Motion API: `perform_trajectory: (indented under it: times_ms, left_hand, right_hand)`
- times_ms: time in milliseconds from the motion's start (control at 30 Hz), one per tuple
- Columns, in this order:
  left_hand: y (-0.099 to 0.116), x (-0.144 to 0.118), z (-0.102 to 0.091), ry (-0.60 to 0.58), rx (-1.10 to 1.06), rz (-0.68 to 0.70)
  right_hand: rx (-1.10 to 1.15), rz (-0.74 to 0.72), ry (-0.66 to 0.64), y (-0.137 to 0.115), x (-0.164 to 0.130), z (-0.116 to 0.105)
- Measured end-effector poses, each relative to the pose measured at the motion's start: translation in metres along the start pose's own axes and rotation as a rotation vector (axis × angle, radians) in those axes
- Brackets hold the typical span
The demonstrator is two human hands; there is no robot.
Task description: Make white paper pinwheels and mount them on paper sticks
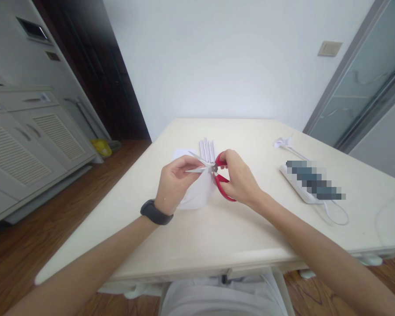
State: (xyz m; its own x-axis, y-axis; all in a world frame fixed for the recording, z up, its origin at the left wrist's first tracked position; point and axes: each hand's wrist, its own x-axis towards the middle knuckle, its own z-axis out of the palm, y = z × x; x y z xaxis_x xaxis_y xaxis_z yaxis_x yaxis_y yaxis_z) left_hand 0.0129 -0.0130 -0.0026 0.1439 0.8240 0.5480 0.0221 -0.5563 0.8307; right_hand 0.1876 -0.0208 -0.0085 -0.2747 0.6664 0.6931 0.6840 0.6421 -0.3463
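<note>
My right hand (238,175) grips the red-handled scissors (224,188), its fingers and thumb in the loops. The metal blades are spread apart and point left, across the fingertips of my left hand (174,182). That hand, with a black band on its wrist, is closed in a pinch at a piece of white paper near the blades; the fingers partly hide where it is held. White paper (195,199) shows under and beside my left hand. Just beyond the scissors, several thin white rolled sticks (206,147) lie side by side on the table.
On the right of the cream table (250,237) lies a white device (298,186) with a blurred-out top and a white cable (340,219). Behind it is a white paper flower-like piece (283,141) on a thin stem. A wall stands at the table's far edge.
</note>
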Motion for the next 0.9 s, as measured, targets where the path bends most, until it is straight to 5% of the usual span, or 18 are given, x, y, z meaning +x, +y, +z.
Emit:
perform_trajectory:
  times_ms: [633, 900]
  left_hand:
    - [-0.0075, -0.0014, 0.0029, 0.052, -0.049, 0.030]
    - [-0.0039, -0.0005, 0.0029, 0.034, -0.061, 0.054]
  right_hand:
    - [-0.127, 0.117, -0.003, -0.0037, 0.0009, -0.0005]
    - [0.020, 0.114, 0.021, -0.0012, 0.0003, 0.0011]
